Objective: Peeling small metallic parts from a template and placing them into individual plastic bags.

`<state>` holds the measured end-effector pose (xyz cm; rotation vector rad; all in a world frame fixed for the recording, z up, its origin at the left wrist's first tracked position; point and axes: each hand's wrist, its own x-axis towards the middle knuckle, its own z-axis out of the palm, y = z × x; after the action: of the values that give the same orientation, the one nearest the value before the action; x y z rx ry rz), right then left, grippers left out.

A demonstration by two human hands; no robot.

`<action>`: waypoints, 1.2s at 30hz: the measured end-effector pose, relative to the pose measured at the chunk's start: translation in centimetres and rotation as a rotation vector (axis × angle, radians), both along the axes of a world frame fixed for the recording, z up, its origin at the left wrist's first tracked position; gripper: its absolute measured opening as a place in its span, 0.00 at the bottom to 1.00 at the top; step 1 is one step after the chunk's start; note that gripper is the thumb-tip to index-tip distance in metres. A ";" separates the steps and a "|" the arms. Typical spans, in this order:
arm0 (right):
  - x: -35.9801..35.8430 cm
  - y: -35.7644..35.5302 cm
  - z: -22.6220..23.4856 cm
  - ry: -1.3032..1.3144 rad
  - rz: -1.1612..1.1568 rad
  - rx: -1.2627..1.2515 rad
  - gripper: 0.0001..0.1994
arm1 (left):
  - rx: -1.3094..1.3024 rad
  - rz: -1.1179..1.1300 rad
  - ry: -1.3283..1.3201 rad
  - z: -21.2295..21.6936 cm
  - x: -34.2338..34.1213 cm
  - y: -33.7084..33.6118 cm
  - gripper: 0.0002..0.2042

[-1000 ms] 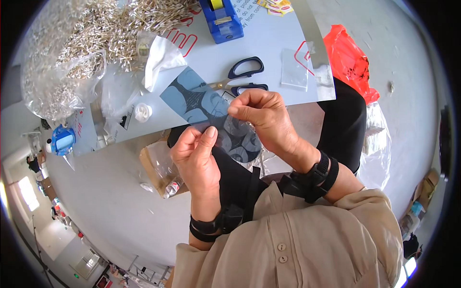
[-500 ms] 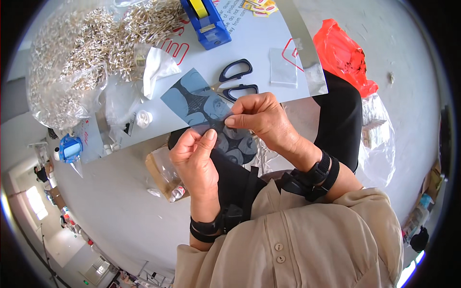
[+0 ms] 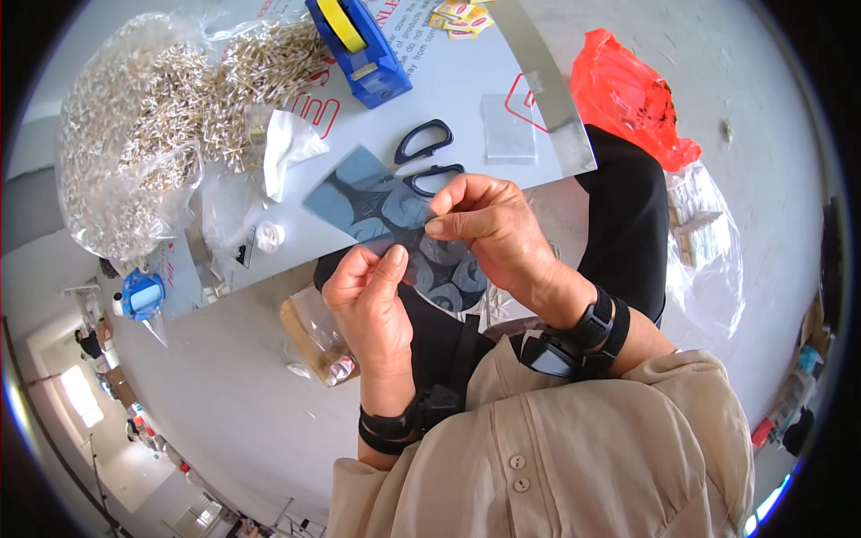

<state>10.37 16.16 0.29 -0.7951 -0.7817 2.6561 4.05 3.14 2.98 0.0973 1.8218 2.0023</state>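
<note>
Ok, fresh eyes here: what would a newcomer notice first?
Probably the dark patterned sheet, pinched by the left hand and right hand at the centre. Next, the heap of cotton swabs, upper left on the table, and the bright red bag past the table's right edge.

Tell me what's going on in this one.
A person's left hand and right hand each pinch a dark, see-through patterned sheet between thumb and fingers, holding it at the table's near edge. Scissors, a blue tape dispenser and a heap of what look like cotton swabs lie beyond, untouched by either hand.
</note>
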 end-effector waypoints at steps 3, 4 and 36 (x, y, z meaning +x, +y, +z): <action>0.2 0.3 0.0 -0.008 0.061 -0.045 0.07 | 0.009 -0.033 -0.035 0.2 0.0 -0.1 0.13; 0.3 0.3 -0.2 -0.006 0.058 -0.046 0.07 | 0.013 -0.026 -0.036 0.3 0.0 -0.1 0.12; 2.0 -0.1 -0.1 0.043 -0.011 0.057 0.06 | -0.098 -0.049 0.146 1.0 1.4 0.2 0.07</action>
<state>12.42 16.01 0.17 -0.7230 -0.8354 2.6199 5.47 3.39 3.94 0.2633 1.9843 1.9129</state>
